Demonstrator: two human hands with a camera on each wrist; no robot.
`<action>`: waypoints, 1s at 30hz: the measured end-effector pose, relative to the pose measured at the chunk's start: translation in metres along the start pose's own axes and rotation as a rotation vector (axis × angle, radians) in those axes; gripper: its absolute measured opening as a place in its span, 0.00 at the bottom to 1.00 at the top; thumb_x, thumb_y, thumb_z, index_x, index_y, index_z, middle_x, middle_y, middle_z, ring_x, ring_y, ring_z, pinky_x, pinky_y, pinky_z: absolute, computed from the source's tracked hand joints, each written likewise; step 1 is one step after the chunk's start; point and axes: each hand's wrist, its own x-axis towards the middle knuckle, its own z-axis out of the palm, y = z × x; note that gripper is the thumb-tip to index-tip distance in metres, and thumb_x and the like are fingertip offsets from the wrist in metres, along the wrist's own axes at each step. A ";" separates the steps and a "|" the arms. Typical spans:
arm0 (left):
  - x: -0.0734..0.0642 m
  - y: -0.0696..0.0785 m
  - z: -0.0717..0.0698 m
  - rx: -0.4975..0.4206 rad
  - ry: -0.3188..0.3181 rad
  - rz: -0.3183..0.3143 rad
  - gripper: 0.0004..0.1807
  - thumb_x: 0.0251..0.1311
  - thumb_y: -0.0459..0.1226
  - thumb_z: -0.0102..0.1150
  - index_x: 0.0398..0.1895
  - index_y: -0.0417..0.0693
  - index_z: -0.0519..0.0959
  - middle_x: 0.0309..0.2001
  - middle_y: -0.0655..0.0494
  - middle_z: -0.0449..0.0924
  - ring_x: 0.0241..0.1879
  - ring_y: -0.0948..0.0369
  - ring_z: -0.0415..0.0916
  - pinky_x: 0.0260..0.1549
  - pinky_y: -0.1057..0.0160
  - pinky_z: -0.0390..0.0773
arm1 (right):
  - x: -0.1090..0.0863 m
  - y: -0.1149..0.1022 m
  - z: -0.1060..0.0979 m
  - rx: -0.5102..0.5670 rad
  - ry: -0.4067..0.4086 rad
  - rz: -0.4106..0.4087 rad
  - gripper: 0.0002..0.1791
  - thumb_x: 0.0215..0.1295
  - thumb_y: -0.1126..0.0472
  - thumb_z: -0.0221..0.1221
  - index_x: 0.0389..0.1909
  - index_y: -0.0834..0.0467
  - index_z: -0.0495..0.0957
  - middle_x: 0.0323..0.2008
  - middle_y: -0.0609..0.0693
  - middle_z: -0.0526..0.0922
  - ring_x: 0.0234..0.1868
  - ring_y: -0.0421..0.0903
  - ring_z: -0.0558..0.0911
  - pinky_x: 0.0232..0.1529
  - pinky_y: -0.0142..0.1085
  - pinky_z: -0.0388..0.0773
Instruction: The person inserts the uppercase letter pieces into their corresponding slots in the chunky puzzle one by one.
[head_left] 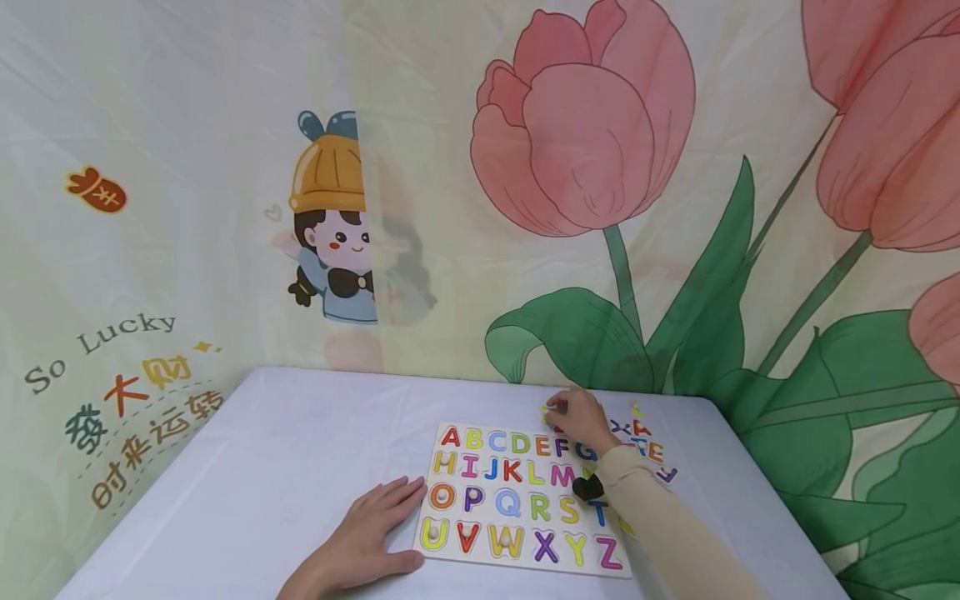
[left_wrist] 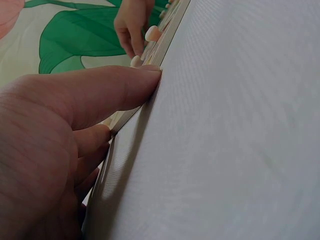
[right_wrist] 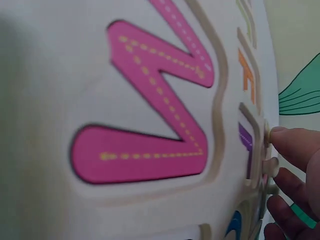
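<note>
A wooden alphabet puzzle board (head_left: 517, 573) lies on the table, its letters in rows. Knobbed pieces, such as the W (head_left: 506, 542) and the O (head_left: 441, 498), sit in the lower left part. My left hand (head_left: 375, 525) rests along the board's left edge with fingers extended; its thumb (left_wrist: 117, 90) presses on that edge. Past the board's top edge, my right hand (head_left: 581, 415) bends its fingers around a small knob (right_wrist: 271, 167), pinching a letter piece beside a yellow piece (head_left: 546, 414). The fingers hide most of it. Pink M (right_wrist: 145, 100) fills the right wrist view.
Loose letters lie right of the board, among them a red A (head_left: 641, 427), an orange E (head_left: 656, 452) and a purple piece (head_left: 666, 476). A yellow piece (head_left: 627, 527) shows beside the right sleeve (head_left: 660, 517). A printed curtain (head_left: 435, 250) hangs behind the white table (head_left: 247, 467).
</note>
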 end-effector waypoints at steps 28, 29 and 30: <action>0.002 0.000 0.000 -0.004 -0.017 -0.015 0.53 0.57 0.65 0.70 0.81 0.48 0.67 0.82 0.54 0.63 0.82 0.44 0.55 0.77 0.30 0.51 | -0.021 -0.015 -0.022 0.021 -0.001 -0.145 0.05 0.67 0.58 0.73 0.41 0.53 0.92 0.37 0.43 0.84 0.47 0.50 0.82 0.50 0.46 0.81; 0.002 0.000 0.000 0.000 -0.016 -0.014 0.53 0.58 0.65 0.69 0.81 0.48 0.67 0.82 0.54 0.63 0.82 0.44 0.55 0.77 0.30 0.52 | -0.025 -0.016 -0.023 0.018 -0.011 -0.155 0.04 0.67 0.58 0.73 0.40 0.52 0.92 0.37 0.42 0.84 0.47 0.50 0.82 0.49 0.46 0.82; 0.001 0.000 0.000 0.004 -0.014 -0.012 0.53 0.58 0.65 0.69 0.81 0.48 0.67 0.82 0.54 0.63 0.82 0.44 0.55 0.77 0.30 0.52 | -0.029 -0.017 -0.024 0.020 -0.021 -0.160 0.04 0.67 0.58 0.73 0.40 0.52 0.92 0.36 0.42 0.84 0.47 0.50 0.83 0.49 0.46 0.82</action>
